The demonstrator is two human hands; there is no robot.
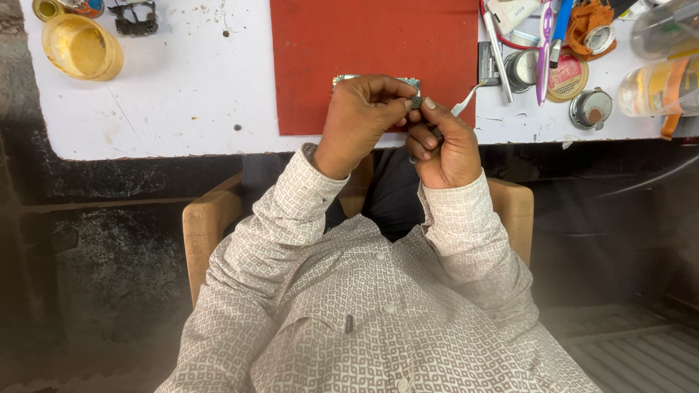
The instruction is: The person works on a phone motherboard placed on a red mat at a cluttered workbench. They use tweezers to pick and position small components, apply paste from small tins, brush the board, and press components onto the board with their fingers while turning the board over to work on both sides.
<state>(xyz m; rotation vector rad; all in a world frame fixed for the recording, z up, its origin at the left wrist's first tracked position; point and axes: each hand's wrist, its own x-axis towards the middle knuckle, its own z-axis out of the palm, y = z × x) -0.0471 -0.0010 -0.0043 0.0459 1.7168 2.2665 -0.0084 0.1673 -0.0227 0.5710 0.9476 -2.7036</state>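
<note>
Below me, a patterned shirt; my left hand (360,120) and right hand (444,145) meet above the red mat (349,51), fingers pinching a small dark part (416,102). I judge fitting underway; steady alignment comes next.

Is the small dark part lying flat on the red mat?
No. The small dark part is pinched between the left hand and right hand, raised above the red mat.
</note>
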